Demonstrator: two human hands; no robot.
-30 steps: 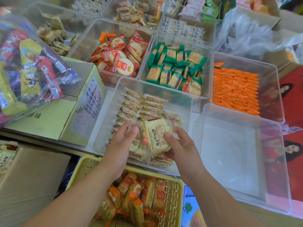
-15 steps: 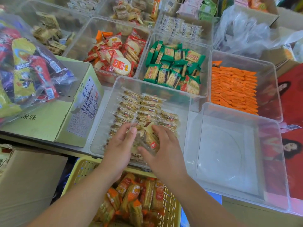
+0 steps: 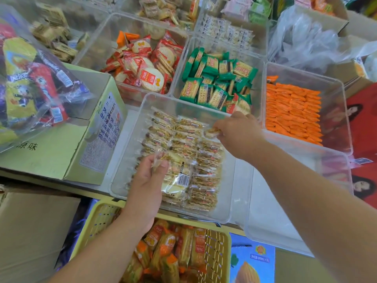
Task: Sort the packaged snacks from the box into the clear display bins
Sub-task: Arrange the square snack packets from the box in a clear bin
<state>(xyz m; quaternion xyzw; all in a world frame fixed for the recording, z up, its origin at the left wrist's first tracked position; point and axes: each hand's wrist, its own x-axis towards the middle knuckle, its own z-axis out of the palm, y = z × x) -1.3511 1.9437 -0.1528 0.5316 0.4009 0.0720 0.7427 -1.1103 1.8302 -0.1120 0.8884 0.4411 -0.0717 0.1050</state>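
Pinching a single clear-wrapped biscuit packet [image 3: 212, 132] in the right hand [image 3: 238, 137], low over the far end of the nearest clear bin [image 3: 146, 103], apparently to extend the rightmost row of matching packets [image 3: 179, 137] lying flat inside. Gripping a pale multipack [image 3: 175, 178] by its crinkled film in the left hand [image 3: 146, 180], just above the bin's near half, likely as a ready supply. Laid edge to edge, presumably for tidy display. Alongside on the worktop: bins of green cracker packs [image 3: 216, 80], red rice crackers [image 3: 146, 66] and orange packets [image 3: 291, 113]; a pale green carton [image 3: 61, 160] at left; a yellow basket [image 3: 218, 248] of more snacks below.
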